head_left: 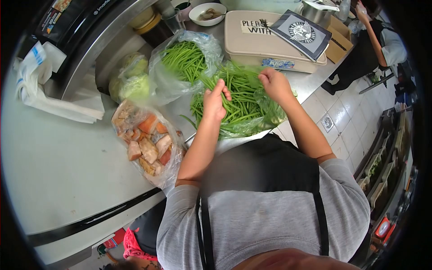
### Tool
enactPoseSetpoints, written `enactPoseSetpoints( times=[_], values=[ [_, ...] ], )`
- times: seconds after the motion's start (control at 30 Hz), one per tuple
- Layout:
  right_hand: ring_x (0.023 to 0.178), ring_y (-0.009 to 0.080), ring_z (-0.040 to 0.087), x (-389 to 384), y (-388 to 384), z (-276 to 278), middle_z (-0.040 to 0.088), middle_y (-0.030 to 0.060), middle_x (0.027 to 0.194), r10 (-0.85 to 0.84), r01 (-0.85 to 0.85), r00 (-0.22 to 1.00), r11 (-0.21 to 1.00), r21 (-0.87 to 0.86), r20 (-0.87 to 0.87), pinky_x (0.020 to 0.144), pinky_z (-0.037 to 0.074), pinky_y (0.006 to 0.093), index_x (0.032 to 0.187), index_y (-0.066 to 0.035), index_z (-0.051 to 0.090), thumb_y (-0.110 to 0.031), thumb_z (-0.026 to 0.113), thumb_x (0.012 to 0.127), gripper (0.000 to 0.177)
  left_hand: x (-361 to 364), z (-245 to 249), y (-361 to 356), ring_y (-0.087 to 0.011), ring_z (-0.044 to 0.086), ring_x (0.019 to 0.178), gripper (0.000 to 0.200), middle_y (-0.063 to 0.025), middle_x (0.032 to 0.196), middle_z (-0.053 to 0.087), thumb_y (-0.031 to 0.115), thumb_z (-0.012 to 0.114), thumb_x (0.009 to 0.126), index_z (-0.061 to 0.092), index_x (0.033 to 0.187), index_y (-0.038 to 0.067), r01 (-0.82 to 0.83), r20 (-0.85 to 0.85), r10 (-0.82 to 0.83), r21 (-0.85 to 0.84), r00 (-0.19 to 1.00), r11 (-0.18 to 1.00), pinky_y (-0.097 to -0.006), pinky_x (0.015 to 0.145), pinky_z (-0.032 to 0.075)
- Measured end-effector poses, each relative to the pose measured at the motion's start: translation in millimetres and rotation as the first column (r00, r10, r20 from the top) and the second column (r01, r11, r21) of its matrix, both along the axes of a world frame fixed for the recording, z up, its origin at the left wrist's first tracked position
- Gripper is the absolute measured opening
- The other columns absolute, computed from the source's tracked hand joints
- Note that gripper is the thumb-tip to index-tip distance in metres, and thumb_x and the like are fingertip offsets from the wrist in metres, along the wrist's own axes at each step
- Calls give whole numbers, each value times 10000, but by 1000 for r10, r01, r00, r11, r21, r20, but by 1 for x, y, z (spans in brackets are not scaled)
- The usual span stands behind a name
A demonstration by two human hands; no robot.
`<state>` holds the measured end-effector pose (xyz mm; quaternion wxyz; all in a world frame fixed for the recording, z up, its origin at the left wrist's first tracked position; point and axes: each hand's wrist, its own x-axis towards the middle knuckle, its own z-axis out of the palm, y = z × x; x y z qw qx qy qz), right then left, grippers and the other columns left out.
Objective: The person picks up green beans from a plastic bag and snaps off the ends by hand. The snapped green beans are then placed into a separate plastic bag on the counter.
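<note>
A large heap of green beans lies on an opened clear plastic bag at the counter's edge. My left hand is above the heap's left side, thumb up and fingers curled round a few green beans. On the right side, my right hand is closed in a pinch near the bean tips; motion blurs what lies between its fingers. Just beyond my left hand, a second clear bag holds more green beans.
A bag of meat chunks sits left of my forearm, near wrapped green vegetables. Behind the beans are a lidded beige box with a dark notebook, and a white bowl. Another person stands at far right.
</note>
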<state>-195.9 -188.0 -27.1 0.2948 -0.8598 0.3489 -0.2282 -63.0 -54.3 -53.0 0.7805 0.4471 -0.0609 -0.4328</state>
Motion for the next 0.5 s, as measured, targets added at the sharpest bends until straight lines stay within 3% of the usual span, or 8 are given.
enactPoseSetpoints(
  times=[0.1, 0.13, 0.27, 0.37, 0.5],
  values=[
    [624, 262, 555, -7, 0, 3, 573, 130, 676, -44, 29, 991, 992, 120, 126, 570, 423, 343, 779, -36, 550, -182, 529, 747, 151, -18, 3, -9, -110, 449, 533, 180, -34, 665, 496, 193, 541, 791, 492, 859, 34, 91, -4, -91, -2, 996, 996, -228, 459, 386],
    [606, 244, 554, -7, 1, 3, 572, 125, 667, -40, 12, 984, 988, 156, 172, 562, 422, 331, 777, -33, 548, -178, 536, 745, 149, -23, 6, -12, -109, 462, 569, 242, -62, 760, 539, 192, 528, 798, 483, 958, 16, 129, -11, -129, -3, 992, 992, -222, 479, 394],
    [570, 190, 546, -2, 22, 2, 569, 110, 652, 51, -103, 969, 973, 205, 242, 549, 423, 298, 782, -22, 545, -156, 557, 739, 141, -35, 25, -23, -87, 459, 599, 220, -83, 834, 550, 147, 511, 806, 457, 977, 19, 18, -11, -20, -164, 1000, 986, -217, 484, 382],
    [586, 202, 554, 3, 40, 6, 573, 107, 663, 147, -227, 939, 945, 237, 312, 561, 428, 299, 801, -23, 548, -157, 558, 739, 148, -26, 31, -22, -86, 455, 586, 188, -82, 822, 551, 124, 503, 808, 462, 958, 19, -31, 60, 43, -188, 997, 982, -211, 479, 382],
    [632, 253, 551, 9, 37, 5, 566, 103, 703, 167, -206, 914, 976, 67, 371, 574, 429, 330, 796, -34, 548, -138, 575, 717, 134, -18, 42, -15, -87, 460, 578, 160, -83, 800, 553, 108, 504, 803, 464, 933, 24, -151, 82, 166, -169, 983, 974, -215, 477, 389]
  ],
)
